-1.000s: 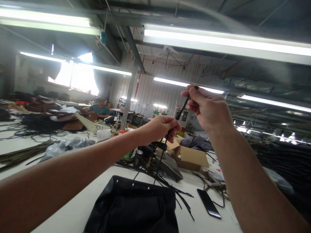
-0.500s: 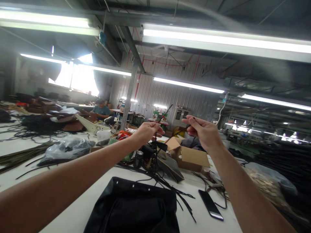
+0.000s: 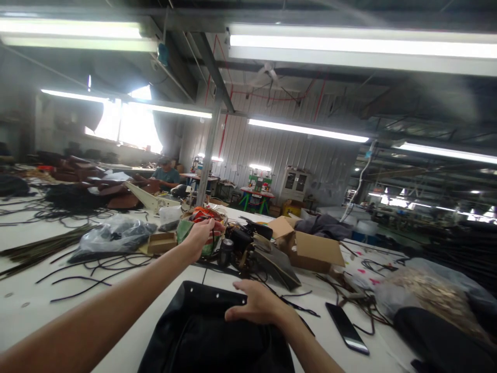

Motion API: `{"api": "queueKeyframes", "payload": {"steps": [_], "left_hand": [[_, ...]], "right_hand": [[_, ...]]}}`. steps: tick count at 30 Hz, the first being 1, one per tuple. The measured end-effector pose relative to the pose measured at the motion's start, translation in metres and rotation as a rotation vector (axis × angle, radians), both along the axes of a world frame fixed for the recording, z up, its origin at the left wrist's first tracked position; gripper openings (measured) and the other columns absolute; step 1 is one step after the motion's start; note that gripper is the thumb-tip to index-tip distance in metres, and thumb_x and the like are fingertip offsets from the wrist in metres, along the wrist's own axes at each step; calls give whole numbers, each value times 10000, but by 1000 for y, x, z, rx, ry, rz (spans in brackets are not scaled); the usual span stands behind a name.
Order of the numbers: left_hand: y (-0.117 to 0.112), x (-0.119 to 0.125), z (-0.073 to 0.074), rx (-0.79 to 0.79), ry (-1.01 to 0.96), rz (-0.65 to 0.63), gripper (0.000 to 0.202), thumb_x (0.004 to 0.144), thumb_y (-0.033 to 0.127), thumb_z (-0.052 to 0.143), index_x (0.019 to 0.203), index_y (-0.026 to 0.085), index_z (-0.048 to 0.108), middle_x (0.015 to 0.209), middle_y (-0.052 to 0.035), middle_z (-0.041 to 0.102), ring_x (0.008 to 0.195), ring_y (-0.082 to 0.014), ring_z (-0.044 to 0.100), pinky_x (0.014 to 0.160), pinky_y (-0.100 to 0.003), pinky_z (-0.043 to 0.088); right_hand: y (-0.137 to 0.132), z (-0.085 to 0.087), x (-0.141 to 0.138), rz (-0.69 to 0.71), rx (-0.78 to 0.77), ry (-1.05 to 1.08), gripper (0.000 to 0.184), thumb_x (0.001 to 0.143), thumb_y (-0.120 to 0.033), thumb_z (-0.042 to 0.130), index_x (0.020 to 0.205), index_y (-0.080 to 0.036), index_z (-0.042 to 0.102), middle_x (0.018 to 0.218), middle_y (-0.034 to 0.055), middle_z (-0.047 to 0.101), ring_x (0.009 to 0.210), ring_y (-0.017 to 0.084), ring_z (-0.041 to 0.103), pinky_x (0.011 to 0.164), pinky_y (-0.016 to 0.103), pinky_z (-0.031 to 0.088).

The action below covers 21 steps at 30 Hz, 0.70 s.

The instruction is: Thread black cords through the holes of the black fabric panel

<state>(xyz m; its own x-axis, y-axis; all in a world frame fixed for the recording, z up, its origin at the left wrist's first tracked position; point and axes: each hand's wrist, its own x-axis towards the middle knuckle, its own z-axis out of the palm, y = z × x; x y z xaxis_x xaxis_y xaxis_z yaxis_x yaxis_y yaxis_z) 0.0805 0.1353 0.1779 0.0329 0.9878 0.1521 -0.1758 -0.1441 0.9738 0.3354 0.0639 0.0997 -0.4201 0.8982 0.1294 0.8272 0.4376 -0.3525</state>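
Resting flat on the upper edge of the black bag (image 3: 209, 336), the right hand (image 3: 258, 306) has its fingers spread loosely and its palm down, thumb pointing toward the row of small rivets along the bag's rim. The bag lies on the white table (image 3: 128, 311) directly under and in front of this hand, closest to the person. The left hand (image 3: 202, 233) is stretched farther out, fingers curled down over an orange-and-green bundle (image 3: 200, 217); whether it grips anything or only touches cannot be told. Just right of the left hand sits a dark tool (image 3: 236, 243), and beyond that an open cardboard box (image 3: 310, 248). Loose black cords (image 3: 93, 267) trail across the table to the left of the left forearm. A phone (image 3: 347, 327) lies face up to the right of the right hand, apart from it. Another person (image 3: 166, 173) sits far behind the left hand.
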Motion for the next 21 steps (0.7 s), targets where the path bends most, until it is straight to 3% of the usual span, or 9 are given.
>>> {"api": "queueKeyframes", "payload": {"steps": [3,5,8,12,17,21], "left_hand": [[-15,-5,-16,15,53,-1,409,1031,572,674,974,179,772,1157,-94,815,1060,-257,719,988,-447,507],[-28,-13,-22,24,77,-23,432,977,599,715,940,176,794,1153,-113,829,1074,-280,720,976,-447,477],[-49,-25,-28,29,65,-52,494,867,678,778,911,187,811,1168,-132,848,1101,-319,725,924,-426,454],[-78,-29,-36,45,-4,-75,564,778,751,813,951,215,804,1260,-124,842,1149,-330,710,893,-395,451],[-122,-30,-49,72,-57,-130,518,903,705,740,1008,205,822,1301,-143,828,1176,-323,688,966,-407,459],[-150,-45,-51,92,-121,-135,443,966,649,729,1018,219,823,1287,-130,831,1206,-320,679,1033,-421,469]], "right_hand": [[5,-31,-16,14,-153,-88,640,586,-733,1024,929,-211,884,836,26,829,773,257,749,636,281,484],[0,-35,-17,-19,-154,-116,585,615,-725,1016,808,-199,851,696,-2,754,679,224,684,581,280,386],[-25,-27,-16,-43,-92,-122,609,594,-741,1028,829,-211,844,740,7,766,759,246,702,634,298,372],[-76,-18,-20,-49,-31,-121,625,587,-771,1022,870,-237,863,910,49,834,925,307,755,746,320,446],[-134,-32,-26,-24,-117,-150,533,625,-687,1031,998,-330,900,1050,29,859,981,318,787,846,334,531],[-154,-43,-32,-22,-200,-160,378,661,-502,1057,990,-390,910,1039,11,865,1028,348,796,892,376,543]]}}
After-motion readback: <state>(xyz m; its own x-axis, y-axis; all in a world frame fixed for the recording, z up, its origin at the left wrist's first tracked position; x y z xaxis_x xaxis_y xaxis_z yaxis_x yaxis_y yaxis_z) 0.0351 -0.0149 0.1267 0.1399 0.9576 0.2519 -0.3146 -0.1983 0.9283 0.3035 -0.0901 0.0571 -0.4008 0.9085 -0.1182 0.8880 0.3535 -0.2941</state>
